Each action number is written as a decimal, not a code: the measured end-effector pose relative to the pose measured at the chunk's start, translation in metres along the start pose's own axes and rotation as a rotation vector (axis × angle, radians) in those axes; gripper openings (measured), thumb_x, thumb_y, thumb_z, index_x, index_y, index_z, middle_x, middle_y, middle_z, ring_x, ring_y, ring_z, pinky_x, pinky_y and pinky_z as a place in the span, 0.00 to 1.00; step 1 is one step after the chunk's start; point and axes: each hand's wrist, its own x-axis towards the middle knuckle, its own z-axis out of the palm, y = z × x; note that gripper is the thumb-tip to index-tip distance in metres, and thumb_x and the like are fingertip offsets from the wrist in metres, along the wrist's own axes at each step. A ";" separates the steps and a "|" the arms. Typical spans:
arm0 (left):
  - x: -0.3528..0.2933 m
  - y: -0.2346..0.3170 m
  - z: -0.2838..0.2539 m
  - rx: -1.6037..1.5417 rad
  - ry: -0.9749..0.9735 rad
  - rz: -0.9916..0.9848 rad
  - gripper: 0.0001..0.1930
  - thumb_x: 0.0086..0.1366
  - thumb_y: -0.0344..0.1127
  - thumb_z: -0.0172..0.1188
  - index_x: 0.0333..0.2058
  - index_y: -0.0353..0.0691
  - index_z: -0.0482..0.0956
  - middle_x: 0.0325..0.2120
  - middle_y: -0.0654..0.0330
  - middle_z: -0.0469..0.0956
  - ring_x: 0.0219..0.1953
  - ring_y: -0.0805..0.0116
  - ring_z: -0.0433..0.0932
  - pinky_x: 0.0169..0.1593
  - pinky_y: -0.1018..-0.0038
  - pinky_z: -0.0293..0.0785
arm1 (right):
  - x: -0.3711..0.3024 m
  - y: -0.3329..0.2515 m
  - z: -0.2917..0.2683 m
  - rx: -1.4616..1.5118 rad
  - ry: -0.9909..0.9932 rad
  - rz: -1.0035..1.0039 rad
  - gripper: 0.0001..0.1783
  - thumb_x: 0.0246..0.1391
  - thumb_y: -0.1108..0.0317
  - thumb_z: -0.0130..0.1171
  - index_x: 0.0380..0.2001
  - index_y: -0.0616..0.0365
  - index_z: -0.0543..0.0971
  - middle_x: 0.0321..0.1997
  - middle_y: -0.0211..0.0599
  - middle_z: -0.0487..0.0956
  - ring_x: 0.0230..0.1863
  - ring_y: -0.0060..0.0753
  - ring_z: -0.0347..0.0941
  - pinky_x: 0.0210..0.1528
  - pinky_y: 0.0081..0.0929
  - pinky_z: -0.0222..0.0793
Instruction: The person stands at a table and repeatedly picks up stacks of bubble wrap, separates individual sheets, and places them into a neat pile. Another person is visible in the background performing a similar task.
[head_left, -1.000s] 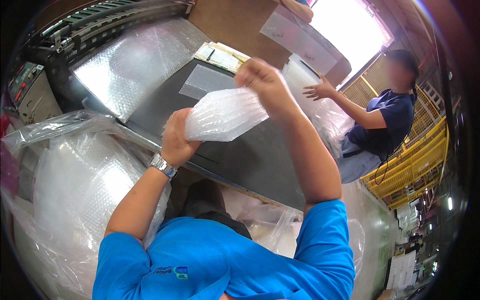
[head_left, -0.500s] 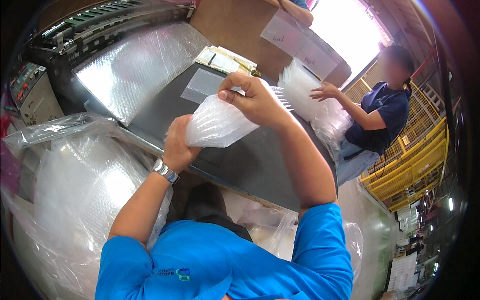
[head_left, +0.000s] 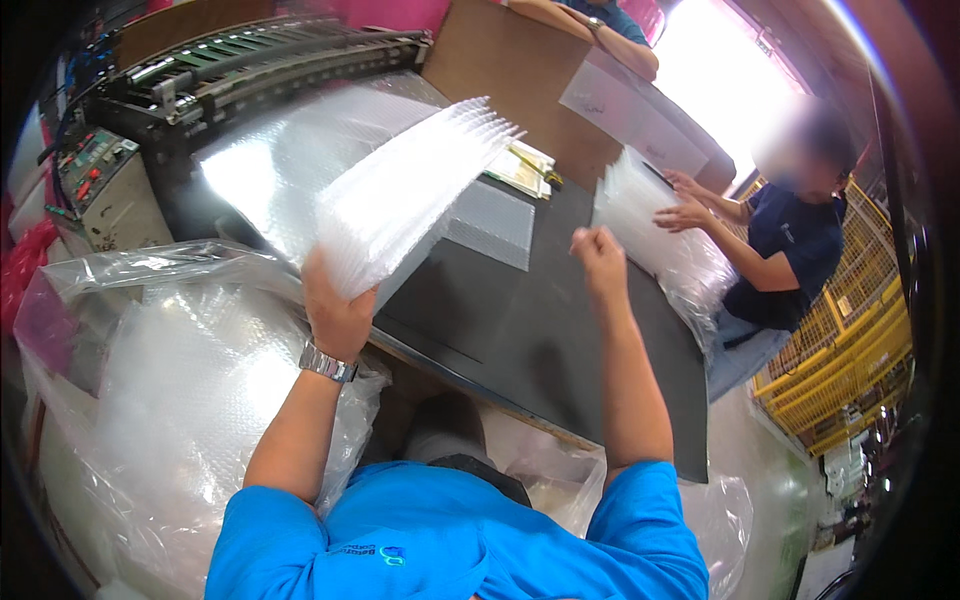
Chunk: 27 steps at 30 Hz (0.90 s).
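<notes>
In the head view, the left hand (head_left: 338,308) is closed around the lower end of a stack of bubble-wrap sheets (head_left: 400,195), raised above the black tabletop (head_left: 560,330). From that grip the long axis slants up and away to the right, ending in fanned edges. The right hand (head_left: 600,262), fingers curled with 0 sheets visible in them, is well apart, right of the stack; the left is the nearer of the 2.

Glossy plastic sheets (head_left: 395,195); matt, perhaps rubber tabletop (head_left: 500,300)
</notes>
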 end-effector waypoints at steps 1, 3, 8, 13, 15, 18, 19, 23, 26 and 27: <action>0.002 -0.004 -0.004 0.046 0.040 0.012 0.34 0.49 0.31 0.65 0.51 0.28 0.57 0.44 0.47 0.64 0.46 0.56 0.67 0.49 0.66 0.64 | -0.009 0.016 0.008 -0.078 -0.046 0.054 0.13 0.51 0.61 0.55 0.24 0.60 0.72 0.22 0.29 0.71 0.27 0.20 0.64 0.33 0.20 0.60; 0.009 -0.014 -0.016 0.021 0.116 -0.001 0.34 0.45 0.32 0.65 0.51 0.31 0.59 0.44 0.46 0.65 0.46 0.49 0.65 0.49 0.61 0.61 | -0.020 0.061 0.036 -0.087 -0.121 0.038 0.10 0.50 0.64 0.54 0.29 0.60 0.74 0.29 0.35 0.73 0.34 0.27 0.68 0.39 0.22 0.62; 0.023 -0.020 -0.048 0.144 0.223 0.047 0.33 0.44 0.31 0.63 0.50 0.33 0.60 0.44 0.46 0.66 0.46 0.47 0.64 0.50 0.59 0.59 | -0.066 0.110 0.089 -0.574 -0.201 -0.047 0.14 0.48 0.63 0.53 0.39 0.54 0.75 0.44 0.43 0.71 0.51 0.42 0.64 0.56 0.36 0.54; 0.027 -0.028 -0.066 0.282 0.311 0.146 0.32 0.45 0.30 0.63 0.50 0.34 0.61 0.43 0.48 0.66 0.45 0.49 0.64 0.49 0.60 0.60 | -0.074 0.103 0.083 -0.466 -0.201 -0.005 0.13 0.48 0.63 0.53 0.38 0.53 0.76 0.43 0.40 0.72 0.50 0.40 0.65 0.56 0.38 0.53; 0.027 -0.031 -0.074 0.292 0.313 0.160 0.32 0.45 0.30 0.63 0.49 0.34 0.61 0.42 0.48 0.66 0.45 0.49 0.65 0.48 0.60 0.60 | -0.073 0.104 0.079 -0.396 -0.226 0.024 0.12 0.47 0.64 0.53 0.37 0.54 0.76 0.43 0.39 0.72 0.49 0.40 0.65 0.56 0.38 0.53; 0.027 -0.031 -0.078 0.297 0.331 0.155 0.32 0.44 0.29 0.64 0.49 0.34 0.61 0.42 0.48 0.66 0.45 0.50 0.65 0.48 0.61 0.61 | -0.073 0.104 0.077 -0.352 -0.236 0.036 0.12 0.46 0.65 0.54 0.35 0.54 0.76 0.42 0.38 0.73 0.48 0.40 0.66 0.55 0.37 0.54; 0.027 -0.031 -0.080 0.301 0.342 0.150 0.32 0.44 0.28 0.64 0.50 0.34 0.61 0.43 0.48 0.65 0.45 0.50 0.65 0.49 0.61 0.61 | -0.073 0.102 0.077 -0.345 -0.239 0.038 0.12 0.46 0.65 0.54 0.35 0.54 0.76 0.42 0.38 0.73 0.48 0.40 0.66 0.54 0.37 0.55; 0.022 -0.036 -0.083 0.233 0.386 0.070 0.33 0.45 0.28 0.64 0.51 0.33 0.60 0.45 0.49 0.63 0.47 0.52 0.64 0.50 0.62 0.61 | -0.074 0.100 0.076 -0.355 -0.216 0.019 0.11 0.45 0.66 0.55 0.34 0.54 0.77 0.41 0.38 0.73 0.47 0.41 0.67 0.53 0.36 0.56; 0.019 -0.037 -0.084 0.198 0.368 0.031 0.34 0.45 0.29 0.65 0.52 0.33 0.60 0.46 0.50 0.62 0.48 0.53 0.64 0.51 0.63 0.60 | -0.075 0.104 0.076 -0.348 -0.208 0.030 0.11 0.45 0.66 0.55 0.34 0.55 0.77 0.41 0.38 0.73 0.47 0.41 0.67 0.53 0.36 0.57; 0.019 -0.038 -0.085 0.202 0.366 0.034 0.34 0.45 0.29 0.65 0.52 0.33 0.59 0.46 0.50 0.62 0.48 0.53 0.64 0.51 0.63 0.60 | -0.074 0.103 0.076 -0.350 -0.211 0.029 0.11 0.45 0.66 0.55 0.34 0.55 0.77 0.41 0.38 0.73 0.47 0.41 0.67 0.52 0.36 0.57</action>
